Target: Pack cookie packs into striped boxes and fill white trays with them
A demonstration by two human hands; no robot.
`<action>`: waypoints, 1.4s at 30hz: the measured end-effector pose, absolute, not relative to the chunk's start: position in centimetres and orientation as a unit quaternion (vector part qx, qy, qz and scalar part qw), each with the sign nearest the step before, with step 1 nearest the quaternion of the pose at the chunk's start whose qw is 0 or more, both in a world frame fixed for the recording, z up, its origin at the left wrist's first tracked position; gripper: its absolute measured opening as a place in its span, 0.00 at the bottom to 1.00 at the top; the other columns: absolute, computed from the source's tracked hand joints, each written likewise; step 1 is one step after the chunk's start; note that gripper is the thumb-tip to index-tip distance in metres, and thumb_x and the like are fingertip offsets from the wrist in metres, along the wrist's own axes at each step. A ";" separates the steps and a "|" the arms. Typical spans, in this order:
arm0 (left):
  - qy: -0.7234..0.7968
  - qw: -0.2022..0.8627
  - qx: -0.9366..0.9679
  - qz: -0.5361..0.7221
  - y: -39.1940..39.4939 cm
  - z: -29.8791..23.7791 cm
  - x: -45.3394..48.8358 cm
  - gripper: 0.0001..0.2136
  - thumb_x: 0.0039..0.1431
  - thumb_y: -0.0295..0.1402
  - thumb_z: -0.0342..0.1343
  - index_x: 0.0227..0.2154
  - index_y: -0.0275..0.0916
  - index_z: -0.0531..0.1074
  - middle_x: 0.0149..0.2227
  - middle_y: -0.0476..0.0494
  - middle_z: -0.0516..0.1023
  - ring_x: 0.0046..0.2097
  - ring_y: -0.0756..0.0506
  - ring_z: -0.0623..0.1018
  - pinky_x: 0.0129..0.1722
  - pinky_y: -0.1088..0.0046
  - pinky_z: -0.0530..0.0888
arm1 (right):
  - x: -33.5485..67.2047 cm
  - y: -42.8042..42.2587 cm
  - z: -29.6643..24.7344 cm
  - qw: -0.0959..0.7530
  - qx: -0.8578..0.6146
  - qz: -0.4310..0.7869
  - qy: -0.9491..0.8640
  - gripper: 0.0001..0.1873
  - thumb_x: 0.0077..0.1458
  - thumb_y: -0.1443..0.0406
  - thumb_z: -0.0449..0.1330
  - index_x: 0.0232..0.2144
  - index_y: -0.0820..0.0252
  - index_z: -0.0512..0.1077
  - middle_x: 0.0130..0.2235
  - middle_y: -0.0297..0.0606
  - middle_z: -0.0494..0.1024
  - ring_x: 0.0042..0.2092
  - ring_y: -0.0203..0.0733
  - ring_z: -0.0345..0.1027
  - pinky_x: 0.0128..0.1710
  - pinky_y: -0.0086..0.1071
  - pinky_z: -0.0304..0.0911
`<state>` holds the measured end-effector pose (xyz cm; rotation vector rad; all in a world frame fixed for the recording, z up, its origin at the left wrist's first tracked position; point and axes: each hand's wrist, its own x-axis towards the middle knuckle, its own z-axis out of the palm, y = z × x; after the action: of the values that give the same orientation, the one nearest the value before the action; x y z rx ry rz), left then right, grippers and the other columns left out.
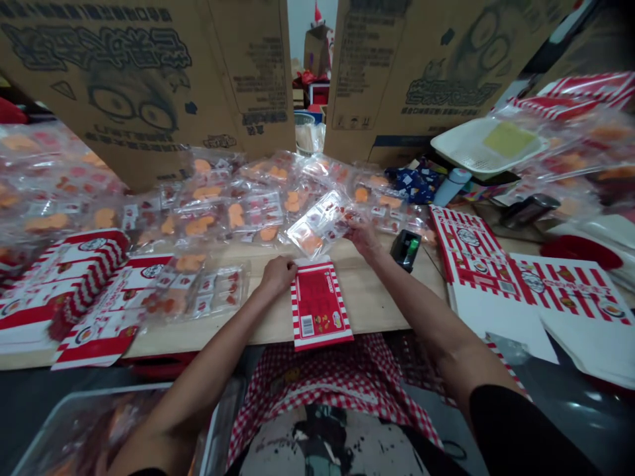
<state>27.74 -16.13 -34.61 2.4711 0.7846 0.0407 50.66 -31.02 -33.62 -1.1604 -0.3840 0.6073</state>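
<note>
The right hand [364, 239] grasps the end of a clear packet [317, 223], its fingers [351, 222] clenched on the plastic. The packet is tilted, orange pieces show through its film, and it sits at the near edge of a heap of similar packets [238, 201]. The left hand [276, 276] is on the wooden tabletop [377, 297], at the top edge of a red striped bag [321, 305]. Its fingers [294, 266] lie over that edge, though from this angle I can't be sure whether they pinch the bag or only press on it. The bag lies flat, just below the clear packet, with its lower end jutting over the tabletop's near edge.

Just beside the right hand, at 3 o'clock, sits a small black device [405, 250] with a green patch. Further along at 3 o'clock lie flat red-and-white cartons [565, 291], partly hanging off the tabletop. More printed cartons [64, 281] are stacked at 9 o'clock, under the spread of packets. Two upright cardboard boxes [139, 79] [421, 73] stand at 11 and 1 o'clock, with a gap between them. A white tray [476, 147] and a blue bottle [450, 186] sit at 2 o'clock. A plastic bin [89, 423] is at 7 o'clock below the tabletop, and a checked apron [337, 390] is at 6 o'clock.
</note>
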 end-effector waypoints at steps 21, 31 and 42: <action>0.141 0.527 0.830 0.117 -20.4 -32.1 20.8 0.18 0.63 0.47 0.55 0.26 0.38 0.72 0.33 0.46 0.75 0.41 0.46 0.73 0.45 0.70 0.70 | 51.3 -36.2 -28.9 0.668 -0.567 0.394 -0.278 0.21 0.42 0.71 0.69 0.40 0.59 0.69 0.28 0.30 0.77 0.24 0.35 0.71 0.20 0.28 0.69; 0.187 0.687 0.699 0.070 -21.8 -30.8 21.4 0.17 0.49 0.45 0.70 0.32 0.37 0.77 0.32 0.49 0.79 0.33 0.50 0.74 0.37 0.74 0.69 | 54.0 -37.2 -22.4 0.530 -0.598 0.488 -0.351 0.36 0.44 0.75 0.71 0.56 0.60 0.70 0.32 0.33 0.81 0.28 0.40 0.77 0.23 0.30 0.77; 0.237 0.731 0.619 0.161 -24.2 -31.9 21.1 0.20 0.43 0.41 0.74 0.33 0.36 0.73 0.28 0.52 0.77 0.29 0.52 0.73 0.32 0.77 0.68 | 55.2 -35.1 -20.4 0.447 -0.623 0.523 -0.372 0.39 0.44 0.78 0.69 0.60 0.60 0.72 0.31 0.35 0.82 0.27 0.40 0.77 0.23 0.28 0.77</action>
<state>21.15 -24.18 -31.86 1.3627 0.5218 0.3552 55.16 -35.06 -20.44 -1.5433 -0.9213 1.2954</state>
